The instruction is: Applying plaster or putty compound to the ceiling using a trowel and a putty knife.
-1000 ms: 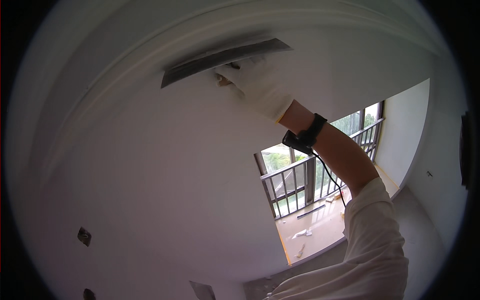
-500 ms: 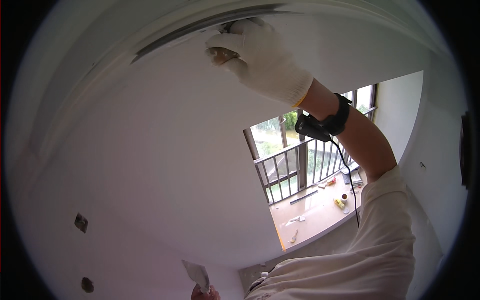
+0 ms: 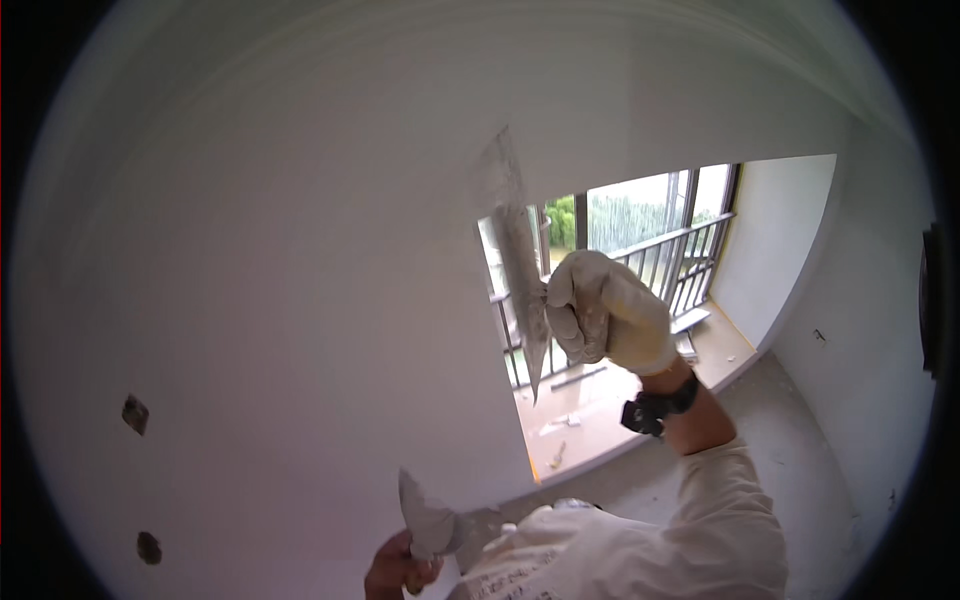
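In a white knitted work glove, my right hand [image 3: 612, 312] is closed on a plastering trowel [image 3: 513, 235]. Its long, thin metal blade is smeared and stands nearly upright, edge-on, in front of the window's left edge. Whether the blade touches the wall cannot be told. Low in the view, my bare left hand [image 3: 398, 570] grips a putty knife [image 3: 430, 518], its broad blade pointing up, with a pale coating on it. Fingers hide most of that knife's handle. Beside both tools spreads the smooth white wall [image 3: 300, 300].
A window with a dark railing [image 3: 695, 250] lies behind my right hand. On its sill [image 3: 535, 430] are a brush [image 3: 557, 455] and other small items. Two openings, an upper wall hole [image 3: 135, 414] and a lower one [image 3: 149, 547], are at left. Grey floor [image 3: 770, 440] shows at right.
My right hand has come down from the top of the wall with the trowel, whose blade now shows fully. My left hand and putty knife have risen slightly and show more.
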Available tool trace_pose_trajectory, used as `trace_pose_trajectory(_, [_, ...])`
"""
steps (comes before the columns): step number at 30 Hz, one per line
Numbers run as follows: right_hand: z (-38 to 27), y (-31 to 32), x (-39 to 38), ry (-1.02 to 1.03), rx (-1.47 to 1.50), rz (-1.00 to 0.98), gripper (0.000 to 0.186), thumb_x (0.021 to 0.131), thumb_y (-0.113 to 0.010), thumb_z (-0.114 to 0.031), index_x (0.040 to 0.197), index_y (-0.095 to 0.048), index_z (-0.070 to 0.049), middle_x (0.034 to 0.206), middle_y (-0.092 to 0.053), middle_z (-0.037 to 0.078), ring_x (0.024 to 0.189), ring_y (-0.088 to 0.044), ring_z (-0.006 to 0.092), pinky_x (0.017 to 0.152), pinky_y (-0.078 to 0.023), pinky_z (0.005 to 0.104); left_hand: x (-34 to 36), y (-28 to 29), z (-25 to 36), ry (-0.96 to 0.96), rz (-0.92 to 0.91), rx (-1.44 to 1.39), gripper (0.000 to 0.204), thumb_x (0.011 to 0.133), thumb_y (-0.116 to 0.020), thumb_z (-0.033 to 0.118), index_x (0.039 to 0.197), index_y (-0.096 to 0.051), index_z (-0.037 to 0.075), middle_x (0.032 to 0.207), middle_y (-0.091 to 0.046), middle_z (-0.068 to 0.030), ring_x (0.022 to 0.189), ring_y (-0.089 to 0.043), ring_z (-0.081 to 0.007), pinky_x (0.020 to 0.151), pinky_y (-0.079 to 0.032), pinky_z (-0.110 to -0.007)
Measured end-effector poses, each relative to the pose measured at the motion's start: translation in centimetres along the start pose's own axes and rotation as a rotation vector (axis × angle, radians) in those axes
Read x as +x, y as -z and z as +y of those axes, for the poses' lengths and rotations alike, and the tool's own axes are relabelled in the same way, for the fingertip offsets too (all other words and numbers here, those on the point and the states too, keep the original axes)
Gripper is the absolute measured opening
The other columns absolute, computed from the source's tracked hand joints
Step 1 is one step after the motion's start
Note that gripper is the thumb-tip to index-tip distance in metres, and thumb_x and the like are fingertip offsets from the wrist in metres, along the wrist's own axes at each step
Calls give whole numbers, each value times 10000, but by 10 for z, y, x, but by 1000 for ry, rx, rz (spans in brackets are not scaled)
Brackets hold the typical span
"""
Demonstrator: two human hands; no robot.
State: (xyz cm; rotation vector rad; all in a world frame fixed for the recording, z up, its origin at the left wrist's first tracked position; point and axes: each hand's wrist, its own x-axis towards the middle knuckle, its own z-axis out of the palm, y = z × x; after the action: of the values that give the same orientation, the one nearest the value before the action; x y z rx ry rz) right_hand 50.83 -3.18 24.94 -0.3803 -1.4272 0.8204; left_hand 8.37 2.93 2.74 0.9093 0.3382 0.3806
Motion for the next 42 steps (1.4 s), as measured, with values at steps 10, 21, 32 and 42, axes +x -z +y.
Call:
trace_pose_trajectory(10, [110, 8, -87, -411, 677, 66, 462, 1004, -543, -467, 834, -525, -38, 704, -549, 93, 428, -420, 135, 348, -300, 268, 101, -89, 57, 245, -326, 206, 487, 894, -648, 15, 1325, -443, -78, 694, -536, -55, 510, -474, -108, 438, -368, -263])
trace_pose_trajectory(21, [53, 73, -82, -644, -651, 181, 276, 950, -575, -139, 1197, -629, -27, 935, -566, 32, 856, -544, 111, 770, -465, 278, 49, -64, 58, -128, 88, 111, 371, 733, -690, -48, 1080, -565, -89, 646, -586, -151, 434, -508, -220, 403, -402, -346])
trace_pose_trajectory(32, [11, 71, 173, 674, -1914, 226, 147, 920, -637, -235, 1059, -685, -229, 1031, -609, 34, 960, -606, 268, 808, -517, 408, -16, -38, 21, -252, 368, 30, 312, 849, -736, 160, 1047, -571, -17, 694, -599, -90, 472, -549, -174, 393, -425, -265])
trace_pose_trajectory(42, [-10, 76, 246, 834, -1927, 330, 234, 866, -699, -190, 1097, -715, -223, 899, -656, 30, 924, -613, 265, 840, -485, 394, -50, -34, -1, -348, 566, 3, 281, 851, -746, 187, 957, -564, 0, 671, -588, -86, 446, -528, -162, 363, -433, -248])
